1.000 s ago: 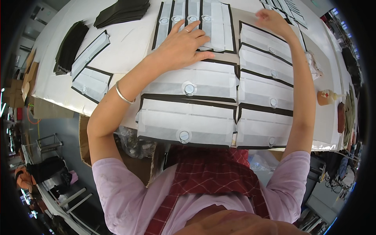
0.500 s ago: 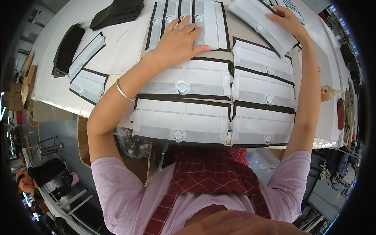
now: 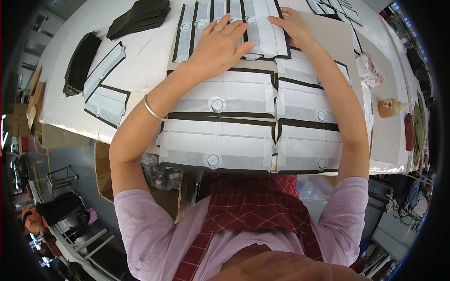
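Forearm aimed at one o'clock, the left hand [image 3: 216,48] lies palm-down, grip open, over black-edged panels [image 3: 183,43] at the counter's [image 3: 145,70] twelve o'clock. The right hand [image 3: 292,26], angled toward eleven, pinches the end panel's [image 3: 268,40] three-o'clock edge.

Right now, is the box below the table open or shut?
Open: inside the box, clear plastic shows, with no flap over this part. The table edge hides the rest.

Black-edged white panels [image 3: 266,40] with round discs [image 3: 186,26] overlap in a row.
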{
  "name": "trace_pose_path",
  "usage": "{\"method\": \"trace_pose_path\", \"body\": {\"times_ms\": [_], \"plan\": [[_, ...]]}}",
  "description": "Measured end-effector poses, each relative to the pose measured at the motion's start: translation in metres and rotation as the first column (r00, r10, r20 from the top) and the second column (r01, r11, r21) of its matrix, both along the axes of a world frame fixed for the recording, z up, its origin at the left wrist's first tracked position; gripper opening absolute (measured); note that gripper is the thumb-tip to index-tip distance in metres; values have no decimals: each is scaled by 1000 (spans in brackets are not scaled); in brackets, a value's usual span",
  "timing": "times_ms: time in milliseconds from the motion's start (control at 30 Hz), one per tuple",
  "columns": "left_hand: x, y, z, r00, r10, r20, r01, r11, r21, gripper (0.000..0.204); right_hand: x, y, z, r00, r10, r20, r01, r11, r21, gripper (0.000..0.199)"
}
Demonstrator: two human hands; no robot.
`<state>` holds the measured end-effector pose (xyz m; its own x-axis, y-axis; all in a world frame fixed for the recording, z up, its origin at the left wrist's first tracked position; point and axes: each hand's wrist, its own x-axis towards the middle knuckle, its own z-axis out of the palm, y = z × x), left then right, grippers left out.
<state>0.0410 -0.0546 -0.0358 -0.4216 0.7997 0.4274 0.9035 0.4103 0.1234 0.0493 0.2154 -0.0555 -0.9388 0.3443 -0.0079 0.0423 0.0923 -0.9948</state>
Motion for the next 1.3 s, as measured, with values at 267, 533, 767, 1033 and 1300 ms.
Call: {"method": "trace_pose_path", "body": {"times_ms": [267, 533, 767, 1033, 1300], "plan": [[7, 4, 9, 999, -44, 0, 43, 978, -203, 63, 43, 57, 49, 950, 203, 238, -313, 621, 719, 41], [7, 6, 6, 999, -46, 5, 46, 980, -194, 59, 105, 83, 81, 750, 238, 617, -654, 406, 639, 30], [6, 6, 6, 998, -55, -11, 52, 982, -184, 60, 118, 138, 128, 981, 126, 150, -196, 669, 717, 25], [4, 8, 7, 998, -69, -6, 67, 981, -182, 60, 35, 90, 15, 998, 63, 13, -61, 991, -120, 38], [10, 19, 13, 999, -43, 22, 46, 980, -193, 65, 23, 50, -7, 998, -47, 50, 31, 962, 273, 49]]}}
